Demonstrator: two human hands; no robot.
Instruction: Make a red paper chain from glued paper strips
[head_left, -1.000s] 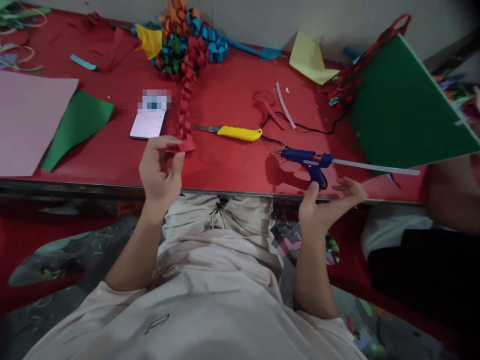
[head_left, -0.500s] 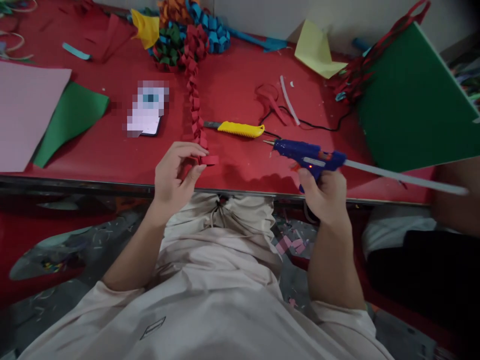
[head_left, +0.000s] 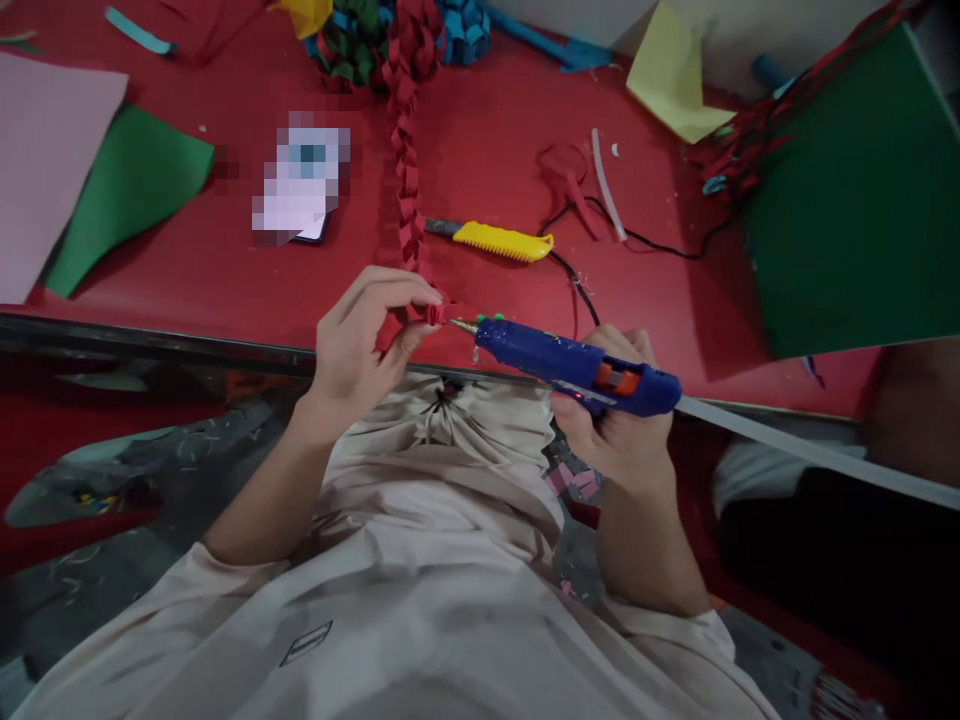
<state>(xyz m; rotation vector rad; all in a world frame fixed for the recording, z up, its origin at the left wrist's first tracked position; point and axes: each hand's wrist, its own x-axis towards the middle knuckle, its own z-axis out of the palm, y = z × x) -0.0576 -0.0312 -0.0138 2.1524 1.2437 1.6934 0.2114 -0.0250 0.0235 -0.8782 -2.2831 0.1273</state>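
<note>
Between thumb and fingertips, my left hand pinches the near end of a red paper chain, which runs away from me up the table. My right hand is wrapped round the handle of a blue hot glue gun with a small red light lit. A long whitish glue stick sticks out of its back. The gun's metal tip is at the strip end by my left fingertips; whether it touches the paper I cannot tell. Just beyond lies a yellow utility knife, its blade toward the chain.
Left of the chain lie a phone, green paper and a pink sheet. A black cord crosses the right side near a green board. Blue and green paper chains are heaped at the back. Another person's arm is at right.
My right hand has brought the glue gun left and slightly down, so its tip has reached the paper at my left fingertips. My left hand keeps its pinch. The view has shifted slightly.
</note>
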